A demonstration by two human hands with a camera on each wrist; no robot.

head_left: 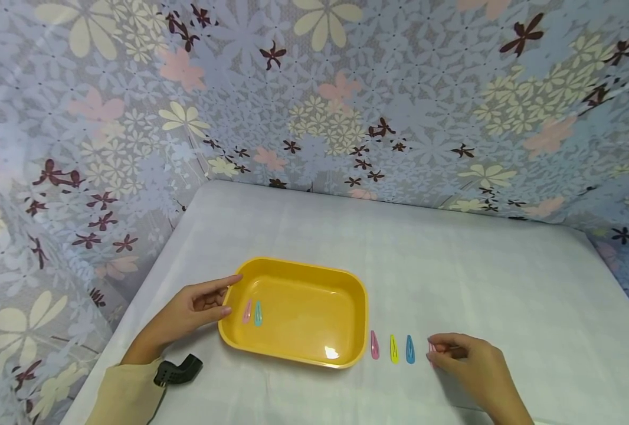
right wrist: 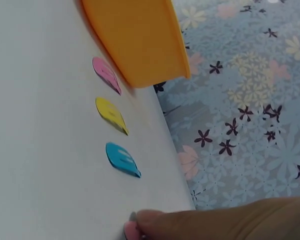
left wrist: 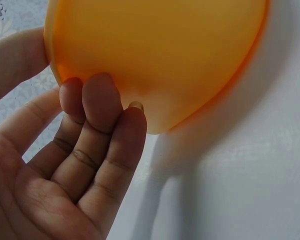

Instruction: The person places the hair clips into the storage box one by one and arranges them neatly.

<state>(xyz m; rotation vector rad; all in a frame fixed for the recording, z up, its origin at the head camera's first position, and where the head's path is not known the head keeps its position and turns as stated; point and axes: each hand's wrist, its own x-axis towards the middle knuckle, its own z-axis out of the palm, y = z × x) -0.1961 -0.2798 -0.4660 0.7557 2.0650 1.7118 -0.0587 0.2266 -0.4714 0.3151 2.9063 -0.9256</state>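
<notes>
A yellow tray lies on the white-covered table, with a pink hair clip and a teal hair clip inside. At the tray's left end, my left hand holds the rim with thumb and index finger. Its other fingers bend against the outer wall. Right of the tray lie a pink clip, a yellow clip and a blue clip in a row. My right hand pinches another pink hair clip at the row's right end, mostly hidden by the fingers.
A black curved device with a cable sits by the left sleeve. Flower-patterned cloth hangs behind the table and along its left side.
</notes>
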